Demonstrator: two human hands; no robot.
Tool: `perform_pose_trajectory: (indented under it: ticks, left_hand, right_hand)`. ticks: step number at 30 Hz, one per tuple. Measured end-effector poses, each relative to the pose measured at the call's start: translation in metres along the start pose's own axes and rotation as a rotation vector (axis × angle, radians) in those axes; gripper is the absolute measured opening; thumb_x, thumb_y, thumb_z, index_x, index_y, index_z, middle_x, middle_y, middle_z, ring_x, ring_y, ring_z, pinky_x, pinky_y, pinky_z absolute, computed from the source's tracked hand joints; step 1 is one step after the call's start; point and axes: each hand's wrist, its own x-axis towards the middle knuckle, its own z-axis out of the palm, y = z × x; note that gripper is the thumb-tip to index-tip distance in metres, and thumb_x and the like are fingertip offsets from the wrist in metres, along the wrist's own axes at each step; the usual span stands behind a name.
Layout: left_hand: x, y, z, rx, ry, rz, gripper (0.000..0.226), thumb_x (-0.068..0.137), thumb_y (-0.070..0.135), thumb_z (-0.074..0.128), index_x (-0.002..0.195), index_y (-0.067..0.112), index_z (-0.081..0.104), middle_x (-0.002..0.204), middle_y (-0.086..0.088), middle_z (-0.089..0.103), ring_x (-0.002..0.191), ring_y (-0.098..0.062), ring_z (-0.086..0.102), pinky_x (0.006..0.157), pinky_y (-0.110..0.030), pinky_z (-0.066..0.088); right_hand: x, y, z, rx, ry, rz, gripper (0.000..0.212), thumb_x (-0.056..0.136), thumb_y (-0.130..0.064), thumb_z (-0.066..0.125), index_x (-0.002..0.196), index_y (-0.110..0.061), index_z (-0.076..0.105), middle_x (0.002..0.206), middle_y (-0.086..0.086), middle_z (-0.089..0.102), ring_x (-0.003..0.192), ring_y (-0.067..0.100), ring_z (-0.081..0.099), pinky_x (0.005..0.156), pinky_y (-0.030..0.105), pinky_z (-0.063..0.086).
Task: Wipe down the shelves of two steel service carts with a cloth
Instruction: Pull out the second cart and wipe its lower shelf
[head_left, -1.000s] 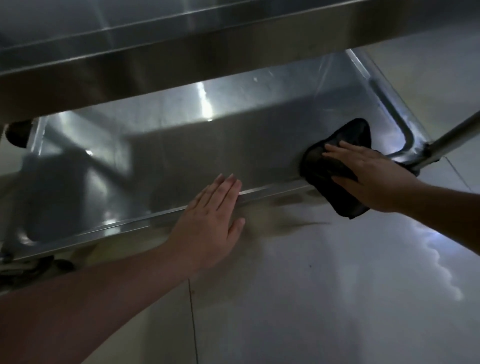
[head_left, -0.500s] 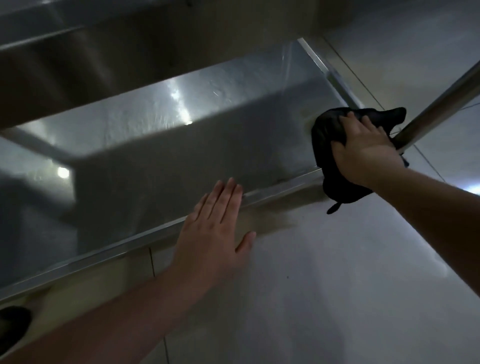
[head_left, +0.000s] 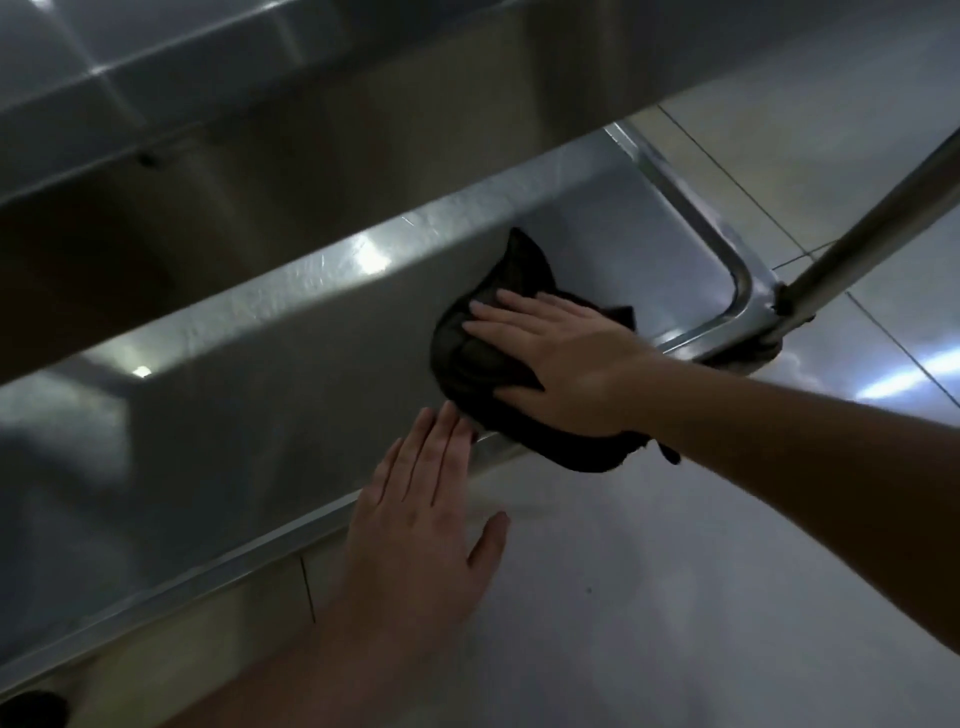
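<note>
The bottom shelf (head_left: 270, 415) of a steel service cart runs across the view, low above the floor. A dark cloth (head_left: 483, 353) lies on its right part and hangs over the near rim. My right hand (head_left: 561, 364) presses flat on the cloth, fingers spread and pointing left. My left hand (head_left: 421, 535) rests open with its fingertips on the shelf's near rim, just left of the cloth, palm over the floor.
The shelf above (head_left: 260, 130) overhangs the far part of the bottom shelf. A steel cart leg (head_left: 872, 218) rises from the shelf's right near corner. Glossy tiled floor (head_left: 675, 571) lies in front and to the right. A dark caster (head_left: 31, 709) shows at bottom left.
My right hand has slid the cloth left, away from the right corner by the leg and onto the shelf surface. My left hand has stayed on the near rim.
</note>
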Motion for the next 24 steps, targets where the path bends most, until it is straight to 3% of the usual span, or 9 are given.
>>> perform_pose_trajectory:
  ticks: [2,4,7,12,14,17,20,24]
  left_hand:
    - [-0.001,-0.001,0.001,0.011,0.014,0.016,0.082,0.097,0.055,0.05,0.162,0.006,0.04,0.172,-0.008,0.031,0.16,-0.024,0.028,0.124,-0.048,0.033]
    - [-0.002,-0.003,0.001,0.02,0.021,0.029,0.083,0.097,0.055,0.051,0.162,0.005,0.039,0.172,-0.008,0.03,0.16,-0.024,0.028,0.125,-0.047,0.031]
    - [-0.001,-0.005,0.003,0.018,0.034,0.038,0.084,0.097,0.056,0.051,0.163,0.007,0.037,0.173,-0.007,0.028,0.161,-0.023,0.025,0.126,-0.045,0.027]
    - [-0.002,-0.006,0.008,-0.004,0.028,0.029,0.085,0.099,0.056,0.054,0.165,0.01,0.031,0.175,-0.005,0.024,0.163,-0.021,0.017,0.129,-0.043,0.023]
    - [-0.001,-0.008,0.009,-0.01,0.037,0.04,0.084,0.1,0.056,0.055,0.165,0.009,0.031,0.175,-0.006,0.024,0.163,-0.021,0.018,0.129,-0.044,0.023]
    - [0.0,-0.007,0.009,0.012,0.013,0.046,0.084,0.1,0.056,0.052,0.165,0.008,0.03,0.175,-0.008,0.024,0.163,-0.022,0.017,0.129,-0.046,0.025]
    - [0.0,-0.003,0.008,0.048,-0.014,0.028,0.085,0.1,0.056,0.05,0.165,0.006,0.03,0.175,-0.01,0.022,0.163,-0.023,0.017,0.128,-0.048,0.026]
    - [-0.004,-0.001,0.004,0.04,0.01,0.037,0.086,0.097,0.055,0.049,0.164,0.004,0.032,0.174,-0.01,0.024,0.162,-0.025,0.022,0.127,-0.046,0.026]
  right_hand:
    - [-0.012,0.023,-0.005,-0.006,0.0,0.043,0.075,0.099,-0.064,0.039,0.166,-0.039,0.017,0.174,-0.018,0.01,0.16,0.008,0.004,0.125,0.03,-0.003]
    - [-0.011,0.059,-0.018,-0.017,0.064,0.214,0.071,0.103,-0.053,0.051,0.166,-0.035,0.022,0.174,-0.007,0.019,0.16,0.019,0.016,0.127,0.035,0.008]
    - [0.01,0.117,-0.045,-0.034,0.197,0.464,0.066,0.104,-0.045,0.051,0.162,-0.022,0.029,0.167,0.013,0.032,0.15,0.04,0.035,0.123,0.048,0.025]
    - [0.076,0.111,-0.048,-0.061,0.256,0.682,0.068,0.102,-0.038,0.034,0.165,-0.016,0.021,0.174,0.008,0.016,0.16,0.036,0.01,0.129,0.055,0.006]
    - [0.092,0.073,-0.041,-0.019,0.237,0.609,0.069,0.103,-0.042,0.037,0.166,-0.017,0.022,0.173,0.009,0.02,0.159,0.035,0.015,0.129,0.051,0.009]
    - [0.075,0.013,-0.021,0.002,0.164,0.318,0.067,0.1,-0.048,0.047,0.16,-0.023,0.034,0.163,0.01,0.042,0.146,0.035,0.039,0.123,0.042,0.024]
    - [0.02,-0.013,0.0,-0.002,0.084,0.094,0.067,0.101,-0.056,0.04,0.163,-0.031,0.029,0.168,-0.003,0.036,0.153,0.024,0.031,0.128,0.038,0.011]
    - [-0.017,0.026,-0.011,0.005,0.062,0.094,0.069,0.099,-0.058,0.044,0.163,-0.037,0.03,0.171,-0.01,0.029,0.156,0.018,0.025,0.127,0.034,0.009]
